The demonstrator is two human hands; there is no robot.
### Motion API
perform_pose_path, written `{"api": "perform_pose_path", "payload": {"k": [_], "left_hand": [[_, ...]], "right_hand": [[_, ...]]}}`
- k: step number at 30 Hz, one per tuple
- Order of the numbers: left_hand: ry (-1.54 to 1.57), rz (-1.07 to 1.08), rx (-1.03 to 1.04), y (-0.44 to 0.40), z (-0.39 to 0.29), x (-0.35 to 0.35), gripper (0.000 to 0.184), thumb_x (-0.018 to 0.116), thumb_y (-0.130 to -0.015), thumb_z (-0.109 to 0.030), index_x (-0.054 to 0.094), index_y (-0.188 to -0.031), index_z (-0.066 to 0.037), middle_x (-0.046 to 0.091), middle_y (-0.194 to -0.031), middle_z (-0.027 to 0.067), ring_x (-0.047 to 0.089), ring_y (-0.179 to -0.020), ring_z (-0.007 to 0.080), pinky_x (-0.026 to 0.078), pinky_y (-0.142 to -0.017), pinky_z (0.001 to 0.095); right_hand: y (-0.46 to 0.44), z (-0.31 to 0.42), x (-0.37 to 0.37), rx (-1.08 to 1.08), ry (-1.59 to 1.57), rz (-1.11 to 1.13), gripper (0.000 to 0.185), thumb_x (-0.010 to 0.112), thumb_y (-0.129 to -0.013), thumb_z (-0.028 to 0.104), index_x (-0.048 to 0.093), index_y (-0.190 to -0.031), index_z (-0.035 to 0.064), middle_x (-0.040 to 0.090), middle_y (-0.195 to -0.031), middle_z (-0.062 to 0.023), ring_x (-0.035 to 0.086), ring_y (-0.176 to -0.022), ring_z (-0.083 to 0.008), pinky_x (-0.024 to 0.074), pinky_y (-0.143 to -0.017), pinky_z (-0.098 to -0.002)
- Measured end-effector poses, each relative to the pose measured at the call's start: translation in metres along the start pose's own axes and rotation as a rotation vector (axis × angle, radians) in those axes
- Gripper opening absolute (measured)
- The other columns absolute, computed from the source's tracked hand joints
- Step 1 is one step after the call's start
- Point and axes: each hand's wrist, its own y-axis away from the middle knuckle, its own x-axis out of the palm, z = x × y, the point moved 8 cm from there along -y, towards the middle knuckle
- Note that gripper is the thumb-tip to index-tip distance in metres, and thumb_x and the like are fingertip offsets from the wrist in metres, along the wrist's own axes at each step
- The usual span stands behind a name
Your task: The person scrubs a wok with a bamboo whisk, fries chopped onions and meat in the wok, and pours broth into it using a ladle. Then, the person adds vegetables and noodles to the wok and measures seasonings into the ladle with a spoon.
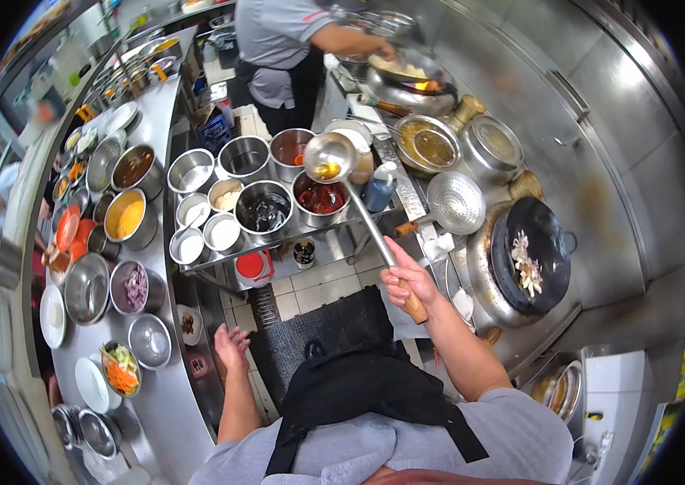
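Observation:
My right hand [408, 279] is wrapped round the wooden handle of a long steel ladle [371, 225]. The ladle's bowl hangs over the seasoning pots, with a little yellow liquid in it. Just below the bowl stands a pot of dark red sauce [320, 196], and beside that a pot of dark liquid [263, 208]. My left hand [233, 349] is empty, its fingers apart, held low near the edge of the left counter. To the right, a black wok [548, 242] on the stove holds pale sliced pieces [526, 271].
A perforated skimmer [455, 202] and a pot of oil [428, 145] stand along the stove. At the back a co-worker [282, 48] reaches into another wok [413, 89] near a flame. Bowls of cut vegetables [121, 370] line the left counter [166, 396]. A black mat [326, 323] covers the floor.

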Motion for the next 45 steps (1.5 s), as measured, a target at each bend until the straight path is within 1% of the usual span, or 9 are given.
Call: {"api": "perform_pose_path", "payload": {"k": [12,22,26,28,36,38,40,42,45], "left_hand": [[-0.32,0.586,0.001,0.044,0.033,0.252,0.042,0.046,-0.101,-0.039,0.048,-0.129,-0.008,0.064,-0.092,0.0088,0.065,-0.07,0.0184,0.052,-0.057,0.0287],[-0.714,1.018,-0.101,0.162,0.138,0.413,0.041,0.046,-0.099,-0.042,0.053,-0.123,-0.008,0.065,-0.096,0.0103,0.066,-0.075,0.02,0.053,-0.061,0.0301],[-0.772,1.35,-0.098,0.259,0.181,0.513,0.037,0.052,-0.099,-0.031,0.053,-0.124,-0.004,0.066,-0.095,0.0099,0.066,-0.075,0.0181,0.052,-0.064,0.0283],[-0.808,1.509,-0.034,0.312,0.198,0.556,0.034,0.052,-0.099,-0.025,0.053,-0.124,-0.001,0.067,-0.096,0.0099,0.065,-0.076,0.0167,0.052,-0.064,0.0278],[-0.764,1.835,0.081,0.443,0.232,0.638,0.025,0.056,-0.097,-0.014,0.058,-0.119,-0.003,0.067,-0.098,0.0081,0.065,-0.086,0.0152,0.053,-0.07,0.0285],[-0.782,1.934,0.564,0.463,0.22,0.65,0.023,0.059,-0.094,-0.013,0.061,-0.114,-0.003,0.068,-0.098,0.0076,0.065,-0.087,0.0161,0.052,-0.07,0.0296],[-0.843,1.941,0.555,0.467,0.225,0.67,0.021,0.063,-0.089,-0.01,0.063,-0.108,-0.003,0.067,-0.099,0.0108,0.065,-0.091,0.0241,0.052,-0.078,0.0359],[-0.674,1.965,1.246,0.482,0.215,0.69,0.023,0.062,-0.084,-0.008,0.063,-0.107,-0.004,0.064,-0.102,0.0151,0.061,-0.098,0.0333,0.049,-0.088,0.0416],[-0.725,1.997,1.304,0.471,0.234,0.712,0.022,0.063,-0.082,-0.01,0.065,-0.103,-0.006,0.064,-0.104,0.017,0.06,-0.098,0.0364,0.048,-0.087,0.0443]], "right_hand": [[0.166,0.042,-0.04,-0.249,-0.426,0.235,0.073,0.047,-0.097,0.007,0.008,-0.155,0.0297,0.043,-0.081,-0.0052,0.04,-0.046,-0.0047,0.0397,-0.043,-0.0223],[0.43,0.119,-0.139,-0.37,0.558,-0.989,0.086,0.05,-0.084,-0.001,0.012,-0.156,0.0265,0.045,-0.064,-0.0001,0.042,-0.044,-0.0091,0.0357,-0.042,-0.0241],[0.429,0.096,-0.204,-0.957,-0.357,-0.646,0.081,0.045,-0.088,-0.005,0.014,-0.155,0.0295,0.044,-0.062,-0.0014,0.041,-0.043,-0.0103,0.0368,-0.04,-0.0257],[0.42,0.075,-0.22,-0.909,-0.105,-1.088,0.083,0.045,-0.088,-0.005,0.01,-0.155,0.0298,0.043,-0.061,-0.001,0.041,-0.043,-0.0111,0.0373,-0.04,-0.0272],[0.465,0.025,-0.283,-0.44,0.562,-1.594,0.09,0.048,-0.082,-0.004,0.007,-0.156,0.0262,0.05,-0.062,-0.0035,0.051,-0.047,-0.0154,0.0444,-0.044,-0.0323],[0.448,0.028,-0.288,-0.369,0.909,-1.825,0.091,0.049,-0.081,-0.004,0.007,-0.156,0.0267,0.057,-0.067,-0.0063,0.051,-0.047,-0.0146,0.0451,-0.045,-0.0327],[0.416,0.029,-0.293,-0.436,0.539,-1.624,0.091,0.049,-0.082,-0.003,0.007,-0.155,0.0305,0.063,-0.074,-0.0125,0.056,-0.051,-0.0204,0.0473,-0.05,-0.0358],[0.397,0.032,-0.292,-0.402,0.416,-1.453,0.091,0.049,-0.083,0.0,0.005,-0.155,0.0338,0.066,-0.081,-0.0185,0.061,-0.059,-0.0282,0.0499,-0.058,-0.0403],[0.402,0.026,-0.27,-0.182,0.658,-1.551,0.09,0.049,-0.084,0.005,0.001,-0.154,0.0366,0.067,-0.088,-0.0238,0.065,-0.071,-0.0377,0.0514,-0.068,-0.0469]]}}
